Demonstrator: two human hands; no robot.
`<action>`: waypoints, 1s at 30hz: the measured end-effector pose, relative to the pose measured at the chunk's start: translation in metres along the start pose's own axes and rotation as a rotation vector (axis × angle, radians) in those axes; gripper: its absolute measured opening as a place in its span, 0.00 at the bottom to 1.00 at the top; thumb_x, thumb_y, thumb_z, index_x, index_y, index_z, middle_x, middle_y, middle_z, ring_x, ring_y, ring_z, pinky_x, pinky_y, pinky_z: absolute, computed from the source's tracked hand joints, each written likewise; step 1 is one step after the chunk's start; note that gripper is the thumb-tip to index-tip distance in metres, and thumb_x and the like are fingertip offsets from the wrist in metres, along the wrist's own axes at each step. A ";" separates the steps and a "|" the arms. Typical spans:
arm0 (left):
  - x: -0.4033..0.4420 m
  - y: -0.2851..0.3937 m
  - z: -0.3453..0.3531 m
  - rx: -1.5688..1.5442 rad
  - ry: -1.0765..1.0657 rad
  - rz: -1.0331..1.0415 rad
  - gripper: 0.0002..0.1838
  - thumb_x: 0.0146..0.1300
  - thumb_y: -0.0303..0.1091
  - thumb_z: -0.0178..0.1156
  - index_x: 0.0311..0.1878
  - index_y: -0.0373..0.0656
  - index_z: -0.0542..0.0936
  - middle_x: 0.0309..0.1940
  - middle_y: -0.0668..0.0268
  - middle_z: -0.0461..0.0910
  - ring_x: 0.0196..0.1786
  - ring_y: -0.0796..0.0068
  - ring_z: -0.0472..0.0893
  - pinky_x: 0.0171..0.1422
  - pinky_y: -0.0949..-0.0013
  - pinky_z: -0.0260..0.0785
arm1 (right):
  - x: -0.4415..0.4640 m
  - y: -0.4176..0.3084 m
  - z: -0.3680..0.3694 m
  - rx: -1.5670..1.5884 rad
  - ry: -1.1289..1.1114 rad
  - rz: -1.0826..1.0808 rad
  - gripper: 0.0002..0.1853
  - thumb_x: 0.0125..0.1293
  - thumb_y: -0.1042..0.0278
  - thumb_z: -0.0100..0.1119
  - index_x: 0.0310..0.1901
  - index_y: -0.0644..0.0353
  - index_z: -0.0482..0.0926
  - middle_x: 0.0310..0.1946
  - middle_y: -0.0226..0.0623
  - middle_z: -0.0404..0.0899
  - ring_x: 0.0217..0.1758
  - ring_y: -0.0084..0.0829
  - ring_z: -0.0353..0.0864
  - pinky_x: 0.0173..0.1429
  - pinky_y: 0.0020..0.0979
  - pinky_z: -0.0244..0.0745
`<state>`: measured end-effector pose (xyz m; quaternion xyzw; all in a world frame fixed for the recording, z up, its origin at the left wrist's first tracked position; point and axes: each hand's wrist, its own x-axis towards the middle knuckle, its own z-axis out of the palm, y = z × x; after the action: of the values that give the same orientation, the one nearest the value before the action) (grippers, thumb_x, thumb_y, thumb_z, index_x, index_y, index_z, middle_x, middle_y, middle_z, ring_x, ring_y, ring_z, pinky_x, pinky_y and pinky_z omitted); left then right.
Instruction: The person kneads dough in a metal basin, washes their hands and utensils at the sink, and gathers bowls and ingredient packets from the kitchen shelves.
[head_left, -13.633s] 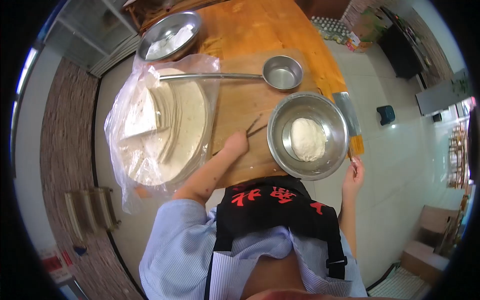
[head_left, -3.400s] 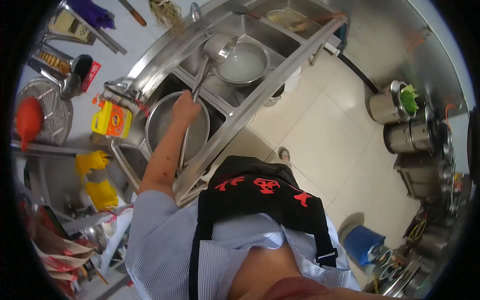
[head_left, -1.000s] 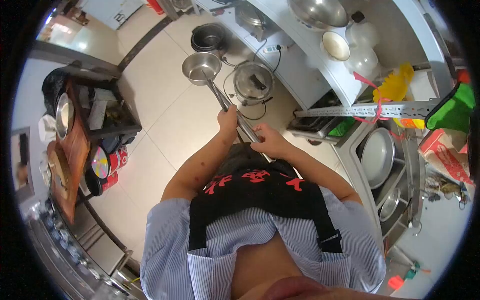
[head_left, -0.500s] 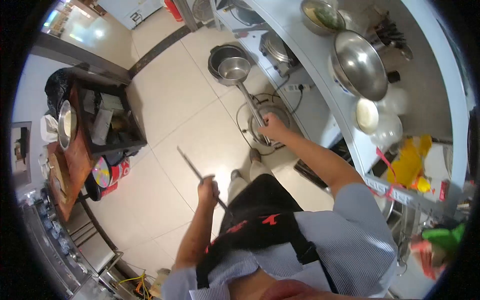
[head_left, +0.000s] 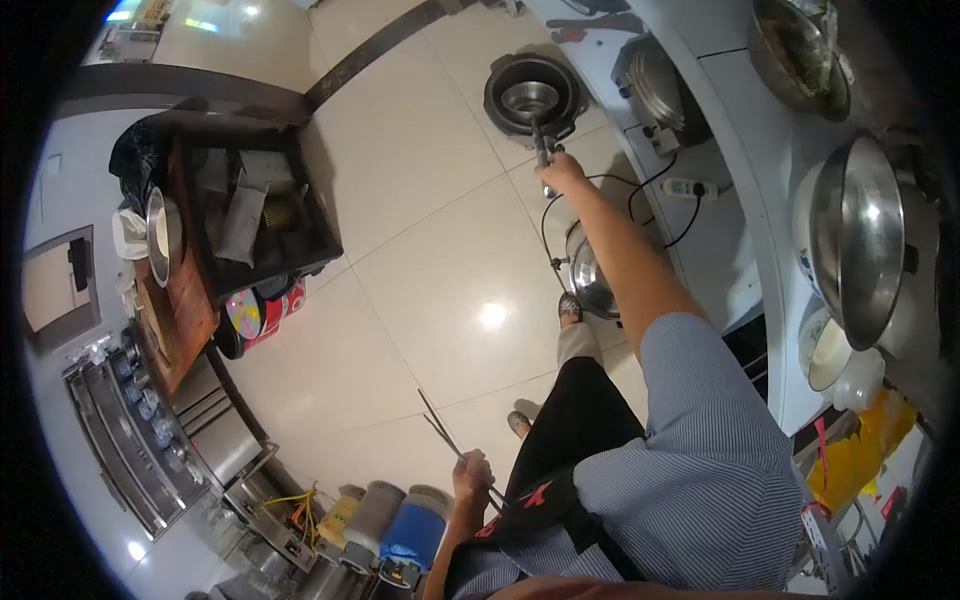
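Observation:
My right hand (head_left: 562, 173) grips the handle of a large metal ladle (head_left: 530, 97) with its arm stretched far forward. The ladle's bowl sits within the rim of a black pot (head_left: 495, 112) on the floor; how deep it reaches I cannot tell. Low and close to my body, my left hand (head_left: 472, 478) is closed around a pair of long chopsticks (head_left: 436, 418), their tips pointing forward and away from the pot. A lidded metal pot (head_left: 594, 275) stands on the floor beside my right forearm.
On the right, a counter (head_left: 735, 120) carries metal bowls (head_left: 862, 240) and a white bowl (head_left: 828, 358). A power strip (head_left: 690, 188) trails cords beneath it. To the left are a dark open cabinet (head_left: 325, 225) and a stove (head_left: 120, 440). Gas cylinders (head_left: 415, 530) stand behind.
The ladle has moved forward and down, its bowl now within the black pot's rim. I have stepped ahead. The left hand still holds the chopsticks, whose tips now show slightly apart.

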<state>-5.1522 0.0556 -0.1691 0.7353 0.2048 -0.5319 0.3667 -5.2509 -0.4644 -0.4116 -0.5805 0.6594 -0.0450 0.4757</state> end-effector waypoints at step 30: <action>-0.159 -0.068 0.078 1.295 -1.456 -0.027 0.10 0.69 0.39 0.43 0.40 0.44 0.69 0.16 0.73 0.64 0.14 0.84 0.57 0.15 0.78 0.47 | -0.696 0.105 -0.053 1.620 0.554 -0.097 0.17 0.67 0.54 0.47 0.50 0.56 0.70 0.38 0.35 0.76 0.40 0.26 0.75 0.44 0.27 0.70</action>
<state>-5.3045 0.0552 -0.0554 0.2835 -0.3959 -0.8700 -0.0779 -5.4507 0.1062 -0.0465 -0.0574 0.4908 -0.6624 0.5630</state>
